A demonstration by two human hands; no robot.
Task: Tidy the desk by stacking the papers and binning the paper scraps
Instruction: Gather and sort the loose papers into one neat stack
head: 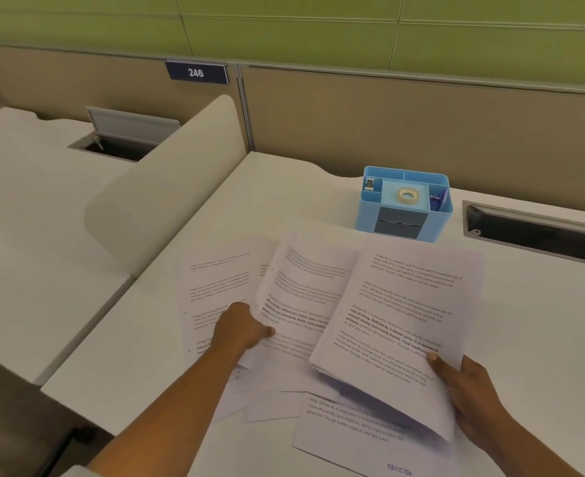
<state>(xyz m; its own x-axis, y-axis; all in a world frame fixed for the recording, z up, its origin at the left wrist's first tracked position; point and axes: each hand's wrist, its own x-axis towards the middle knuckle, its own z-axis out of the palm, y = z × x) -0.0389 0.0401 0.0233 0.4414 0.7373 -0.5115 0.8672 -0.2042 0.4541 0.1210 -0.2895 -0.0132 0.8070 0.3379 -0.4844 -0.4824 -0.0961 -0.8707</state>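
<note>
Head camera: a person sorts papers at a white desk [542, 321]; the right hand [466, 390] grips a sheaf [397, 321] by its lower corner, raised off the surface; the left hand [241, 330] pinches the edge of another sheet [301, 297]; loose pages [346, 425] lie fanned beneath, so stacking looks about half done; no scraps or bin are in view; a blue organiser [404, 228] stands behind.

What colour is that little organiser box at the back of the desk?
Light blue, with a dark grey front panel: the organiser box, seen in the head view.
</note>
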